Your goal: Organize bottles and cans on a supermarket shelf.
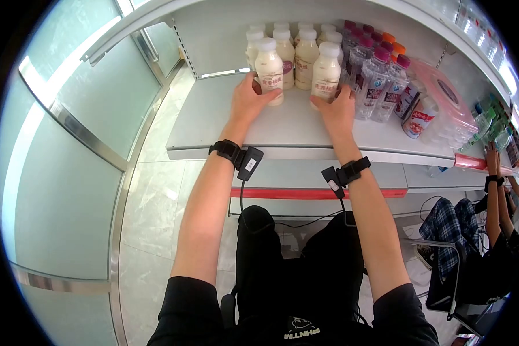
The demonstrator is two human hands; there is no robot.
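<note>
My left hand [248,105] is closed around the lower part of a cream-coloured yogurt drink bottle [269,64] with a white cap, thumb in front. A matching yogurt drink bottle [327,68] stands to its right, and my right hand [338,113] grips it low down, with the thumb across its front. Both bottles are upright at the front of a cluster on the white shelf [213,118]. Several more of the same kind stand close behind, such as a cream bottle [306,57] between the two. Parts of my fingers are hidden behind the bottles.
Right of my right hand stand several clear bottles [375,83] with purple caps, a white-and-red container [420,117] and stacked pink-lidded clear boxes [444,95]. An upper shelf edge [421,12] overhangs. Frosted glass panels [63,167] are at left. Another person's hand [492,160] reaches in at far right.
</note>
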